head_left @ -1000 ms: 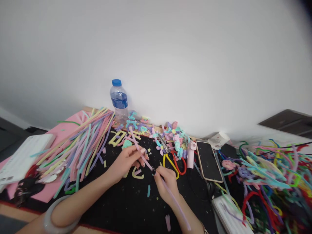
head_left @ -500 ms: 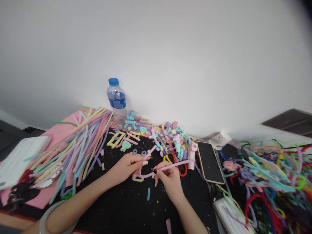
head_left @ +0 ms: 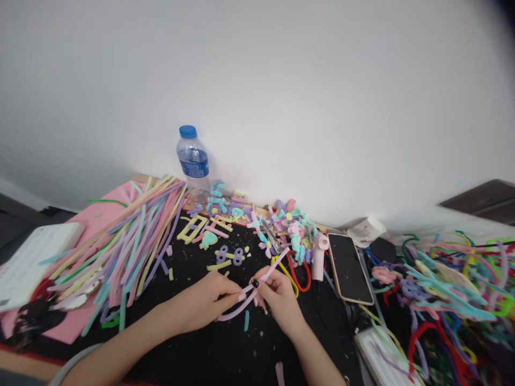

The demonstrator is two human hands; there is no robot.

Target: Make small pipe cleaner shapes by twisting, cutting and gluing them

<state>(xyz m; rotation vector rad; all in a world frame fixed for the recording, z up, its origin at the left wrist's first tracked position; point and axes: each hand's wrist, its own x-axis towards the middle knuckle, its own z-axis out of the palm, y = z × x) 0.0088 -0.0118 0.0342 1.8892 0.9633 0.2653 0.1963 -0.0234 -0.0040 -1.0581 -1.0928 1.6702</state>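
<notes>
Both hands meet low over the black mat, gripping one pale lilac pipe cleaner. My left hand pinches it between thumb and finger, where it bends into a loop. Close beside it, my right hand is closed on the same pipe cleaner, with one straight end sticking up past the fingers. Just beyond the hands lie purple curled pieces and cut yellow bits. Scissors with red and yellow handles rest behind my right hand. A short teal piece lies between the forearms.
Many pastel pipe cleaners spread over a pink sheet at left. A water bottle stands against the wall. Finished flower shapes are heaped at the back. A pink handheld device, a phone and a tangled colourful pile fill the right.
My hands have come closer together and the pipe cleaner is bent into a tighter loop. Its free end has swung from pointing right to pointing up.
</notes>
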